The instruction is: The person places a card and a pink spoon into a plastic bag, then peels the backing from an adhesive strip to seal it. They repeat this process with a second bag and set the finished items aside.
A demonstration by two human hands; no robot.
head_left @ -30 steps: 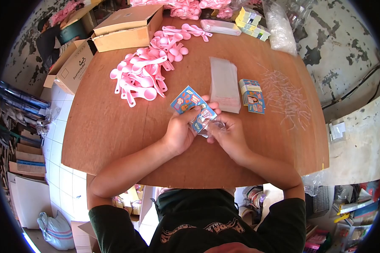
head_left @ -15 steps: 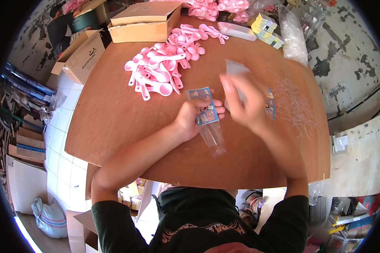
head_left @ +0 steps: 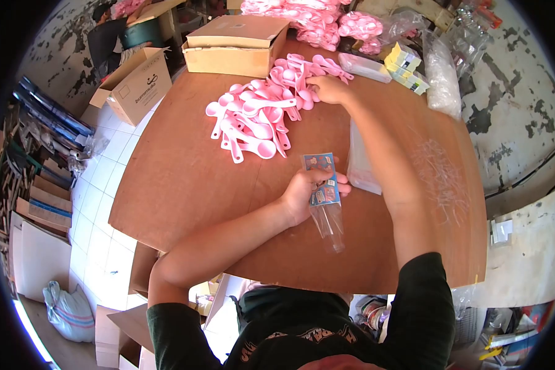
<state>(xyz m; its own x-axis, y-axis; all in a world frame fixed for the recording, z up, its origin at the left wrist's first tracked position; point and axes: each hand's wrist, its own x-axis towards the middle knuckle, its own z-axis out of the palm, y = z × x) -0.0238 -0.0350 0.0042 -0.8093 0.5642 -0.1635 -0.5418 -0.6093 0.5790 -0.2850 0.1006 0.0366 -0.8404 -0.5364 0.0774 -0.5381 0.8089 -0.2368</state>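
Note:
My left hand [head_left: 305, 191] is closed on a clear plastic bag [head_left: 328, 225] with a blue printed card [head_left: 322, 185] at its upper end. The thumb lies over the card, and the bag's narrow lower end hangs toward me. At the far side of the table, my right hand [head_left: 330, 90] has its fingers bent onto a pink spoon at the right edge of a heap of pink plastic spoons [head_left: 259, 114]. The fingertips are partly hidden among the spoons. Under my right forearm lies a stack of clear plastic bags [head_left: 362, 163].
Thin clear strips [head_left: 441, 179] lie scattered on the table's right side. At the back stand a cardboard box [head_left: 231, 52], bundles of pink spoons [head_left: 314, 21], yellow-and-white small boxes [head_left: 406, 68] and a roll of clear plastic [head_left: 441, 80]. An open carton [head_left: 134, 86] is at the left.
My right hand has moved from beside the left hand, over the clear bags, forward to the spoon heap. My left hand keeps its hold on the bag. The whole view has shifted slightly.

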